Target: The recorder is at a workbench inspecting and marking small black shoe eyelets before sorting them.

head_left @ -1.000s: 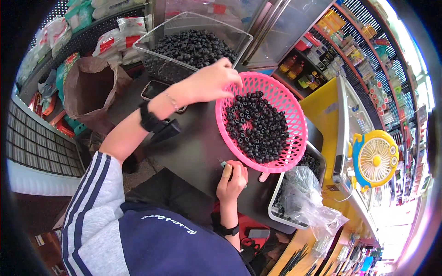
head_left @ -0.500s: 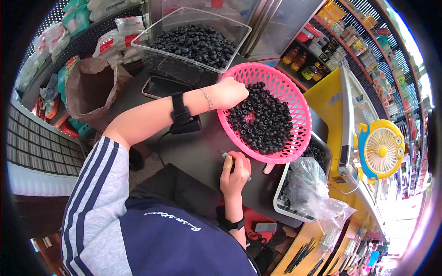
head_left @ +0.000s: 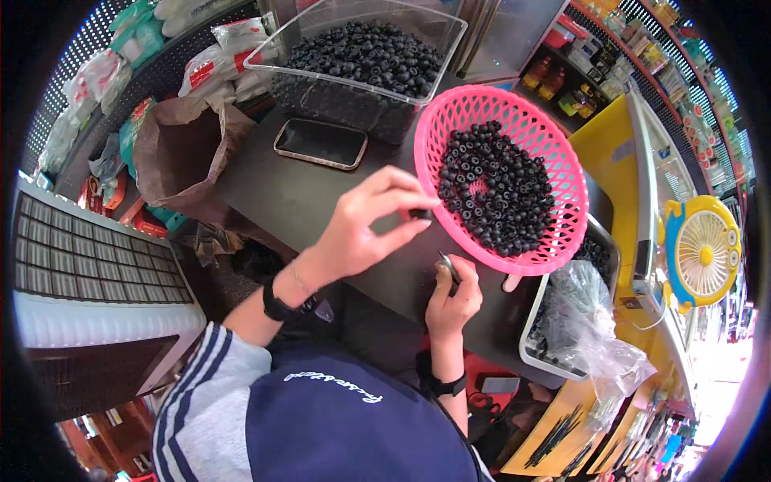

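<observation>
My left hand point(head_left: 365, 221) is off the near left side of the pink basket point(head_left: 568, 189), thumb and fingers pinching a small black part point(head_left: 419, 214). Inside the basket lie many small black ring-shaped parts point(head_left: 494, 185), with a gap among them showing the pink bottom. Below the basket's near rim, my right hand point(head_left: 455, 299) is closed on a slender tool point(head_left: 448, 265) with a thin dark tip pointing up and left. The tool's handle is mostly hidden by the fingers, so its exact kind does not show.
A clear plastic box point(head_left: 345, 88) of similar black parts stands at the back. A phone point(head_left: 321, 143) lies before it, beside an open brown bag point(head_left: 181, 153). Right of the basket are a tray point(head_left: 534, 353) of parts, a clear plastic bag point(head_left: 582, 309) and a yellow fan point(head_left: 705, 253).
My left hand has come out of the basket, toward me, with a small black part between its fingers. The whole view has shifted. My right hand still grips the tool, whose tip points up more.
</observation>
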`<move>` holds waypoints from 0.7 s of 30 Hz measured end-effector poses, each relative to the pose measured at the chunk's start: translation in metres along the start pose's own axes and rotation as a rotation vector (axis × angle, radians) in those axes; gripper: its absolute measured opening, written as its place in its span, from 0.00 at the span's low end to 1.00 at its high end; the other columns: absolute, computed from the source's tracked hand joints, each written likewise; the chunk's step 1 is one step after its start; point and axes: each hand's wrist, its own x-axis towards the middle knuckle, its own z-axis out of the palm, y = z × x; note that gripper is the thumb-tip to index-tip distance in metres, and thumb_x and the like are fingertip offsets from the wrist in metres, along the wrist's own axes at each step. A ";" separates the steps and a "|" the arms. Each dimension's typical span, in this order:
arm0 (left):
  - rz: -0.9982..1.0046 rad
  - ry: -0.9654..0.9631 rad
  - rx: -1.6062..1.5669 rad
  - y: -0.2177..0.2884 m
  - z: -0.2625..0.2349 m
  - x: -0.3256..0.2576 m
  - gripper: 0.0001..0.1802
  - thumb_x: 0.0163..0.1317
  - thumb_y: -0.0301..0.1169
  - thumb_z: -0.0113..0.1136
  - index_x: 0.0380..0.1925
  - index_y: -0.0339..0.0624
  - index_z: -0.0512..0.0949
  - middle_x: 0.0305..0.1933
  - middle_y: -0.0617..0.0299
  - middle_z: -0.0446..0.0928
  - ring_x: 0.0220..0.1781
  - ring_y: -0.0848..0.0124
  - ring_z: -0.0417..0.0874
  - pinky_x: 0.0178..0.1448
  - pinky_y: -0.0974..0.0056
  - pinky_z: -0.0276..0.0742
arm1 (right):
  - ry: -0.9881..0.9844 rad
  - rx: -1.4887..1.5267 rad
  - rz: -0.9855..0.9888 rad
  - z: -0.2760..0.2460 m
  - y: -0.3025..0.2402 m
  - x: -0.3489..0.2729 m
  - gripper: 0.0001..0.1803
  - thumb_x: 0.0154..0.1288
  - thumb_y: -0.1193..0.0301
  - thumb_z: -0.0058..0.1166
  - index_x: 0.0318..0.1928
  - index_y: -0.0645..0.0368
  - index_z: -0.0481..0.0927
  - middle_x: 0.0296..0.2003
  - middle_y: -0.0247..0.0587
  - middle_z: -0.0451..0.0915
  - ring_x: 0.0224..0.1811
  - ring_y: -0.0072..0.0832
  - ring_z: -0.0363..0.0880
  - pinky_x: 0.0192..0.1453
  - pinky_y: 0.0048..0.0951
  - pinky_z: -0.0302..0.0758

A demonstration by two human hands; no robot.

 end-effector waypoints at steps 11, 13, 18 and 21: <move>-0.401 -0.017 -0.694 -0.023 0.039 -0.065 0.13 0.59 0.12 0.61 0.45 0.30 0.78 0.54 0.47 0.77 0.51 0.65 0.83 0.53 0.65 0.83 | -0.076 0.005 -0.234 -0.002 -0.005 0.012 0.17 0.56 0.79 0.62 0.48 0.61 0.78 0.37 0.45 0.80 0.35 0.39 0.80 0.38 0.36 0.73; -0.399 -0.009 -0.722 -0.023 0.040 -0.063 0.13 0.59 0.12 0.60 0.45 0.30 0.78 0.53 0.47 0.77 0.51 0.64 0.83 0.54 0.64 0.83 | -0.061 -0.009 -0.225 -0.001 -0.004 0.012 0.17 0.56 0.79 0.62 0.47 0.61 0.78 0.37 0.45 0.81 0.34 0.39 0.80 0.38 0.36 0.73; -0.403 -0.003 -0.704 -0.025 0.038 -0.064 0.14 0.57 0.11 0.61 0.44 0.30 0.79 0.51 0.48 0.79 0.51 0.63 0.84 0.55 0.62 0.84 | -0.056 -0.021 -0.209 0.001 -0.005 0.012 0.17 0.55 0.80 0.63 0.47 0.61 0.80 0.37 0.45 0.81 0.34 0.39 0.80 0.38 0.36 0.73; -0.371 -0.006 -0.695 -0.028 0.037 -0.063 0.14 0.55 0.10 0.62 0.43 0.30 0.80 0.50 0.48 0.79 0.50 0.62 0.84 0.54 0.62 0.84 | -0.062 -0.029 -0.201 0.000 -0.005 0.013 0.17 0.54 0.80 0.64 0.46 0.61 0.80 0.36 0.44 0.81 0.34 0.39 0.80 0.38 0.35 0.73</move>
